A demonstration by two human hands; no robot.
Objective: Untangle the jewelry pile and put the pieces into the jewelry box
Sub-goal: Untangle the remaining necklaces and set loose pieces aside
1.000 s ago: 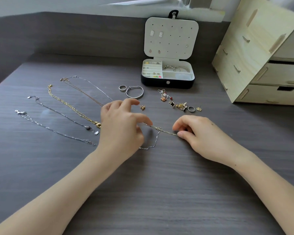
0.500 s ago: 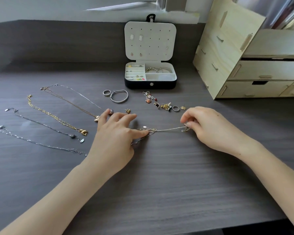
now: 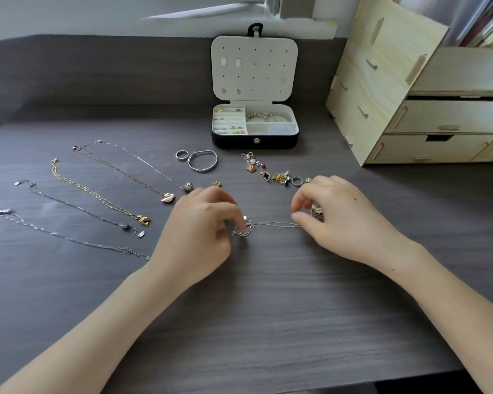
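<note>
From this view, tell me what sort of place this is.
Likely a home desk: a dark wood-grain desktop, a plywood drawer organiser, and an open jewelry box.

— Where is the jewelry box (image 3: 255,140)?

— In the middle of the desk's (image 3: 268,308) back edge, with its lid upright behind the tray. There are bracelets (image 3: 268,117) in its back right compartment. The drawer unit (image 3: 410,118) is to its right, in the back right corner.

— And the necklaces (image 3: 97,194)?

— Side by side on the left half, each slanting from the left edge towards the middle.

— What's in front of the box?

— A ring (image 3: 181,155) and a bangle (image 3: 203,162) just beside each other, off its left front corner. Small pieces (image 3: 273,173) are scattered off its right front corner.

— And the chain (image 3: 273,224)?

— Mid-desk, in front of those pieces, running left to right. The left hand (image 3: 202,226) pinches its bunched end and the right hand (image 3: 339,220) pinches the other. A stud (image 3: 217,183) lies just behind the left hand.
</note>
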